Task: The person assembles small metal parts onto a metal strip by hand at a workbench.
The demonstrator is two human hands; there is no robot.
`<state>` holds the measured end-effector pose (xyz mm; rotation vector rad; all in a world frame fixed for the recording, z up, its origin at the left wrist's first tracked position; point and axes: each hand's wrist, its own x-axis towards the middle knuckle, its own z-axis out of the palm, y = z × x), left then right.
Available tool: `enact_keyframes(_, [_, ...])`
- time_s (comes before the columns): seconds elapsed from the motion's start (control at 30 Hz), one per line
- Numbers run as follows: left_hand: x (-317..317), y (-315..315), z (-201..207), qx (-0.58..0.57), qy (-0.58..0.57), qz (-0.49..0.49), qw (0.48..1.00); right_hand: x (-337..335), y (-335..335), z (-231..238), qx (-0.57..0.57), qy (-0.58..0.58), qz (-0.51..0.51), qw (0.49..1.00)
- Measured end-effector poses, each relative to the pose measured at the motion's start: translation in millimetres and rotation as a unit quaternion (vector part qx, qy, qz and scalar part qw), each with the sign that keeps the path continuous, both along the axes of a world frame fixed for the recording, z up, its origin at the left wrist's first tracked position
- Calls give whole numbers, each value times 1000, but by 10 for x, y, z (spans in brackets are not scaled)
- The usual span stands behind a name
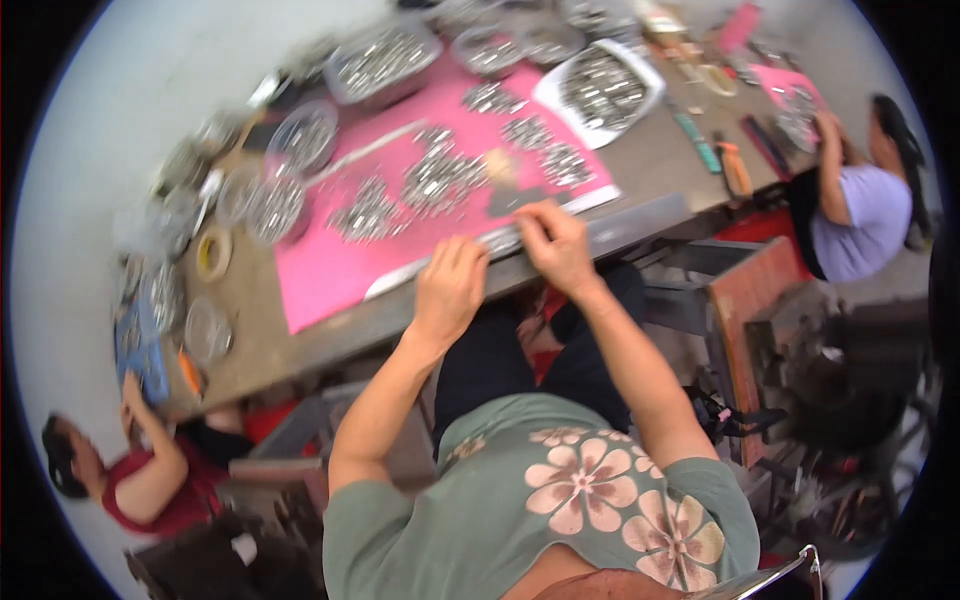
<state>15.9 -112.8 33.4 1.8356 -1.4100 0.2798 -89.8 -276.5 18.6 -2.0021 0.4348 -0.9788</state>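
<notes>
My left hand (450,290) is at the table's front edge with its fingers pressed together. My right hand (560,248) is a short way to its right, thumb and fingertips in a pinch. Between them, along the edge of the pink sheet (320,275), lies a blurred silvery strip (500,240). Whatever either hand holds is too small or blurred to name. Just beyond my hands are loose piles of small shiny metal parts (437,180), with a dark grey patch (515,201) near my right fingertips.
Tubs of metal parts (383,62) and a white tray (650,90) line the back. A tape roll (213,253) is at left, orange-handled pliers (735,168) at right. Co-workers sit at the left end, in a red top (150,470), and right end, in a lilac top (865,220).
</notes>
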Motion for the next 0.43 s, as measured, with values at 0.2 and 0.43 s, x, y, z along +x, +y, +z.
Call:
enact_keyframes(0.2, [141,202,-179,47,15,29,998,221,212,-203,-17,-60,28,998])
enact_keyframes(0.43, [175,290,-338,51,-108,2,993,33,-87,-162,12,11,123,992])
